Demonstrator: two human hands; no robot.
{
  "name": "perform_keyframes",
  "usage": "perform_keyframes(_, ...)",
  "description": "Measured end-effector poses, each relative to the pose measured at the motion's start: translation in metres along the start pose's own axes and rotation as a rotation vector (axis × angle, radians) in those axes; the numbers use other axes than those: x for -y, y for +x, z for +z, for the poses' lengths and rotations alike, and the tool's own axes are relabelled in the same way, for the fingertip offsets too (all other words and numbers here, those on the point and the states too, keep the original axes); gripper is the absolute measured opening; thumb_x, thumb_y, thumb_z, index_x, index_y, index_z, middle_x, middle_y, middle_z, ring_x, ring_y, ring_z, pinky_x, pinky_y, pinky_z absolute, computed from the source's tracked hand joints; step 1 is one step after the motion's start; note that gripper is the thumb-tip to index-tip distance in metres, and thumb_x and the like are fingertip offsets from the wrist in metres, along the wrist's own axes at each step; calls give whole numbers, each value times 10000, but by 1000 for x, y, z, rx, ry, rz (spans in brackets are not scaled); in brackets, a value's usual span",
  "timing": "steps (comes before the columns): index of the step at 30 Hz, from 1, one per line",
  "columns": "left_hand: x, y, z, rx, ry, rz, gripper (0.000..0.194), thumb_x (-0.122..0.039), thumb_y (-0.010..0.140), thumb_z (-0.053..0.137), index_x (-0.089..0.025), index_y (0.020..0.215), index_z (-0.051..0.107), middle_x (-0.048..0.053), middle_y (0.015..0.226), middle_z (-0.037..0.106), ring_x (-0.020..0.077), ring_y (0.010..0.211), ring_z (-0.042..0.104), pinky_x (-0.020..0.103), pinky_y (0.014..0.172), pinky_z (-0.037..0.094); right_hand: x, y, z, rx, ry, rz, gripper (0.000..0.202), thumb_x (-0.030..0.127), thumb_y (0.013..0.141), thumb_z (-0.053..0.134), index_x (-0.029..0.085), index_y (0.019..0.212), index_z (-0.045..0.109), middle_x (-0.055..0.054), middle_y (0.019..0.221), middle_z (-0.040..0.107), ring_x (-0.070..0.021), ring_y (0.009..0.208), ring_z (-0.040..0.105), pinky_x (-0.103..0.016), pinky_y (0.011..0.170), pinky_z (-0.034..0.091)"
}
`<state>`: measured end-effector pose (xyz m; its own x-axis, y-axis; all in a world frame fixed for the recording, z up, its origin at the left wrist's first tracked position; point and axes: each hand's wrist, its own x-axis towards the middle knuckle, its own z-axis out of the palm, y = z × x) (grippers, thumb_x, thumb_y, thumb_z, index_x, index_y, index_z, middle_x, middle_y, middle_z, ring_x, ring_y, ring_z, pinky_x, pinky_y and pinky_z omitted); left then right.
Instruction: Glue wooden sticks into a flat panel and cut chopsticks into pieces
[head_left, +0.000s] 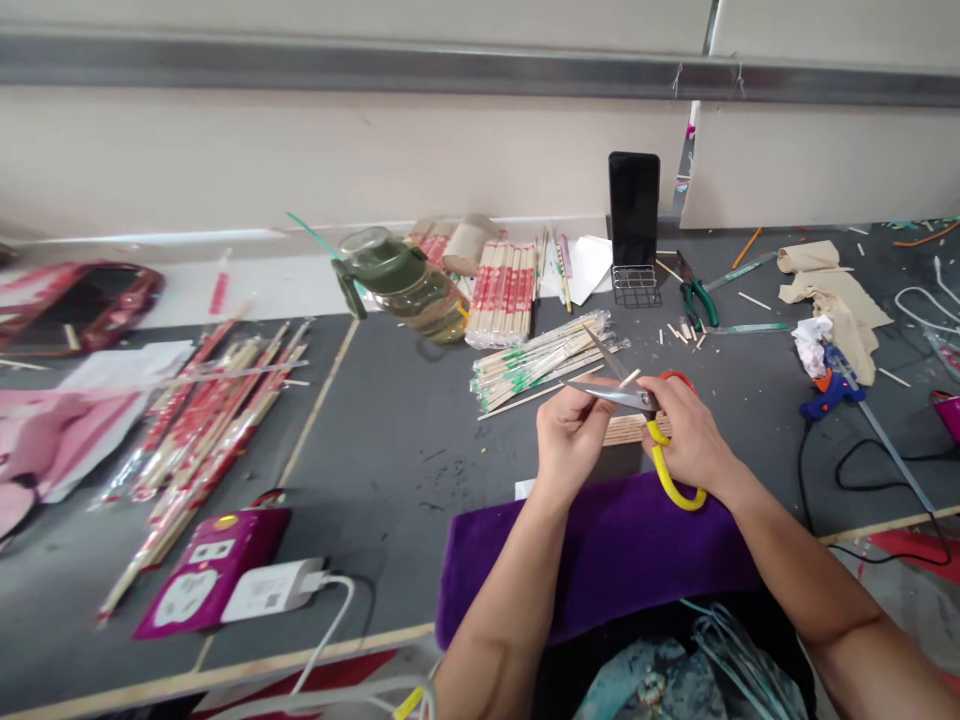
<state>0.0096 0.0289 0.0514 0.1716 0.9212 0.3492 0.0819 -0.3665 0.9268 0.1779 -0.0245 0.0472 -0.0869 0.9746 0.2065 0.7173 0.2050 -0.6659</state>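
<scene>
Scissors (660, 450) with yellow and red-orange handles are in my right hand (688, 432), their blades apart and pointing left. My left hand (574, 432) pinches a short, thin wooden stick (628, 380), whose end shows by the blades. Both hands are close together above the front part of the grey table. Below them lies a row of wooden sticks (626, 430), partly hidden by my hands. A purple cloth (600, 560) is under my wrists. Just behind my left hand are green-and-white wrapped chopsticks (525, 365).
A green-lidded bottle (405, 285), red-wrapped chopsticks (504, 290) and a phone (634, 210) on a wire stand are at the back. Pliers (697, 295) and a blue glue gun (832, 390) lie right. A purple power strip (217, 570) and long chopstick packets (217, 420) are left.
</scene>
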Motion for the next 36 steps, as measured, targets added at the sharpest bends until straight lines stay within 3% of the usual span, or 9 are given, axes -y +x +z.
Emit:
perform_keyframes(10, 4, -4, 6, -30, -42, -9, 139, -298, 894, 669, -176, 853, 721, 14, 738, 660, 132, 652, 572, 235, 600, 450, 1, -3, -2, 26, 120, 29, 513, 79, 731, 558, 232, 1221, 552, -53, 1007, 593, -209, 859, 595, -346, 814, 517)
perform_keyframes(16, 5, -3, 5, -83, 4, 20, 124, -273, 874, 695, -174, 807, 729, 3, 705, 650, 120, 631, 546, 228, 591, 422, 3, -2, -1, 38, 114, 47, 540, 78, 734, 560, 243, 1248, 541, -59, 1045, 598, -221, 916, 607, -368, 863, 512)
perform_keyframes(20, 2, 0, 2, -62, -15, -7, 101, -250, 863, 695, -175, 833, 757, 15, 739, 694, 137, 662, 595, 238, 614, 457, 4, -1, -1, 39, 58, 38, 608, 72, 721, 564, 244, 1303, 524, -68, 1069, 593, -248, 1001, 598, -387, 892, 503)
perform_keyframes(26, 0, 0, -1, -3, -60, 17, 107, -199, 851, 665, -188, 816, 766, 13, 733, 696, 145, 667, 613, 247, 629, 474, 6, 0, -4, 53, 17, 26, 663, 67, 700, 562, 222, 1343, 513, -75, 1055, 559, -249, 969, 578, -389, 871, 502)
perform_keyframes(36, 3, -1, 2, 11, -73, -33, 145, -304, 888, 678, -178, 837, 728, 11, 713, 664, 129, 624, 563, 238, 592, 450, 2, -4, 0, 22, 117, 41, 549, 91, 704, 568, 231, 1235, 568, -56, 1027, 596, -209, 874, 602, -346, 832, 518)
